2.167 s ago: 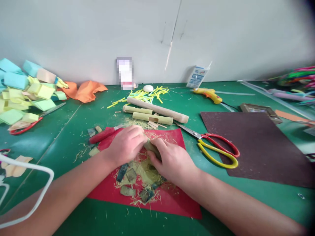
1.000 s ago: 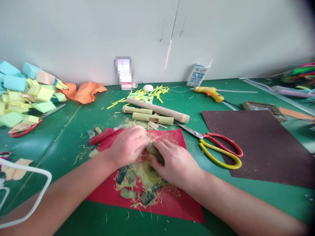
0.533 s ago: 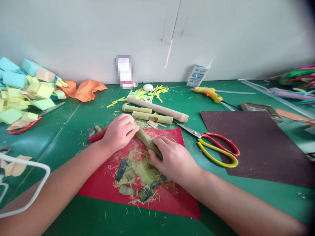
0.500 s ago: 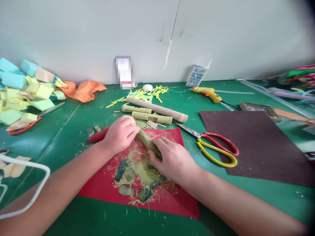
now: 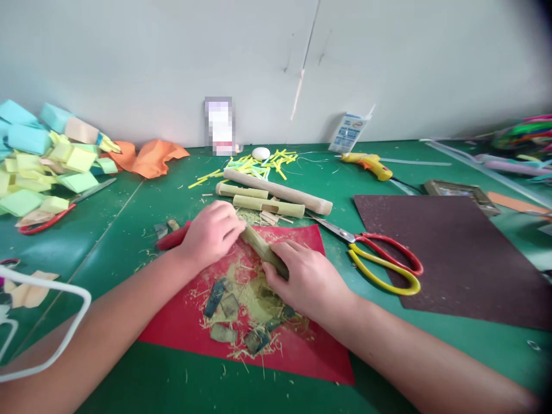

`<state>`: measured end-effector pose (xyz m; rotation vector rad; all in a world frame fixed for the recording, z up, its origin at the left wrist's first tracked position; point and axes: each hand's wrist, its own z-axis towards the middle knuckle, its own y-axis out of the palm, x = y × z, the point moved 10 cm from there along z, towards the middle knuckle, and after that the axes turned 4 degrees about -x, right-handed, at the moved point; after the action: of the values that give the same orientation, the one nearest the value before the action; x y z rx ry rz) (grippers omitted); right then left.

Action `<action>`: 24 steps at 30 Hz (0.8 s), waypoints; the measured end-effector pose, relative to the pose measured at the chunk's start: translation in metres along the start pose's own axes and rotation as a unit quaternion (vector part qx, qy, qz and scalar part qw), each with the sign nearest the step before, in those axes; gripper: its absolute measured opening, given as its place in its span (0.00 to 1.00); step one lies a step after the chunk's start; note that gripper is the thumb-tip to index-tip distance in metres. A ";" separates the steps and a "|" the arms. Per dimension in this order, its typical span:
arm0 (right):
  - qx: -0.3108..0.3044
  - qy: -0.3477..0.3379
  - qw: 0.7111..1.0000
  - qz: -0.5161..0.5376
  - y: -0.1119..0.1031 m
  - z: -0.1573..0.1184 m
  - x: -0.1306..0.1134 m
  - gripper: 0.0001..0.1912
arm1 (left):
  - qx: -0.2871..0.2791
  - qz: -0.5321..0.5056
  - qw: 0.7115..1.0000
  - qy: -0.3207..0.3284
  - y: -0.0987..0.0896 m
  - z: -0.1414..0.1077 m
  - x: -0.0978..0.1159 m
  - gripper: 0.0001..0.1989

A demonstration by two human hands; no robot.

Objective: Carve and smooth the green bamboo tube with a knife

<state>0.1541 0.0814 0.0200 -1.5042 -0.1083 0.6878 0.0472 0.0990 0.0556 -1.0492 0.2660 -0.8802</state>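
Note:
A short greenish bamboo tube (image 5: 264, 247) slants over the red sheet (image 5: 170, 322). Curled at its far end is my left hand (image 5: 214, 229), its fingertips pressed onto the tip. My right hand (image 5: 308, 277) grips the near end, thumb on one side and fingers on the other. Below them, the sheet carries pale bamboo dust, thin shavings and several dark scraps of sandpaper (image 5: 214, 297). Partly behind my left wrist lies a red rod-like thing (image 5: 173, 237); its other end is hidden.
Two cut bamboo tubes (image 5: 268, 206) and a long wooden rod (image 5: 278, 191) lie behind the sheet. Large scissors (image 5: 366, 244) rest at right, by a dark brown sheet (image 5: 440, 259). Farther back are a yellow glue gun (image 5: 368, 165) and a small carton (image 5: 350, 132). Folded papers (image 5: 47, 161) are heaped left.
The whole view has shifted slightly. Both hands keep their hold on the bamboo tube, with hardly any movement over the red sheet.

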 end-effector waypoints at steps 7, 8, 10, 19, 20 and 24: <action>-0.018 0.004 1.000 0.007 0.001 0.001 0.001 0.08 | 0.089 -0.222 0.933 -0.269 -0.008 -0.013 -0.062 0.09; -0.020 0.005 1.000 0.008 0.001 0.001 0.001 0.08 | 0.094 -0.270 0.908 -0.306 -0.004 -0.018 -0.068 0.09; -0.023 0.007 1.000 0.011 0.001 0.001 0.001 0.08 | 0.103 -0.355 0.857 -0.358 0.006 -0.025 -0.077 0.11; -0.024 0.009 0.999 0.021 0.002 0.002 0.004 0.08 | 0.105 -0.457 0.787 -0.402 0.022 -0.035 -0.092 0.11; -0.025 0.008 0.999 0.023 0.003 0.002 0.004 0.08 | 0.103 -0.444 0.794 -0.401 0.021 -0.035 -0.091 0.11; -0.023 0.007 0.999 0.025 0.002 0.002 0.004 0.08 | 0.091 -0.323 0.880 -0.337 0.003 -0.025 -0.077 0.09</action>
<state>0.1560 0.0848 0.0169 -1.5594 -0.0758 0.7178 -0.0153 0.1408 0.0252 -1.2178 -0.7864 -1.0359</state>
